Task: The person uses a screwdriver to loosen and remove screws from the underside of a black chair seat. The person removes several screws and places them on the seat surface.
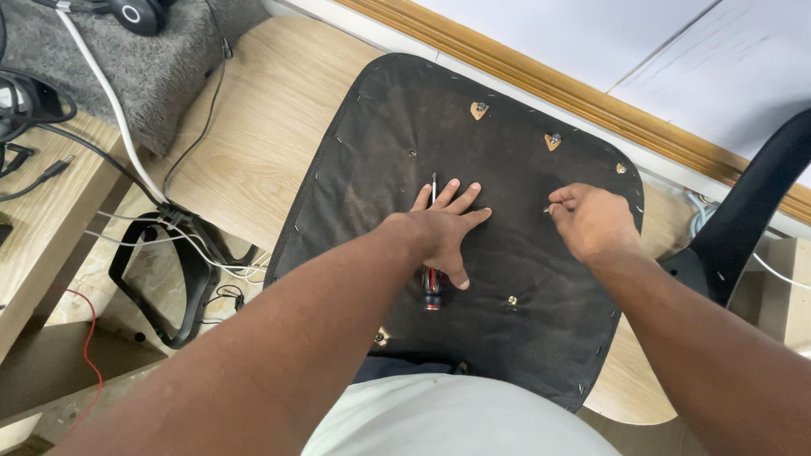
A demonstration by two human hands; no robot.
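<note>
An upturned chair seat (507, 152) covered in black fabric lies on a wooden surface. My left hand (443, 228) rests flat on the fabric with fingers spread, lying over a screwdriver (432, 291) whose red and black handle sticks out below the palm and whose metal tip (434, 181) shows between the fingers. My right hand (591, 219) hovers over the seat's right side, pinching a small metal screw (547, 209) between thumb and fingers. Screws and brackets (479, 110) sit in the fabric near the far edge.
A black chair armrest (173, 279) and tangled cables (203, 249) lie on the wood at left. A grey cushion (160, 67) with a headset sits at top left. A black chair back (743, 211) stands at right beside a wooden skirting strip (591, 93).
</note>
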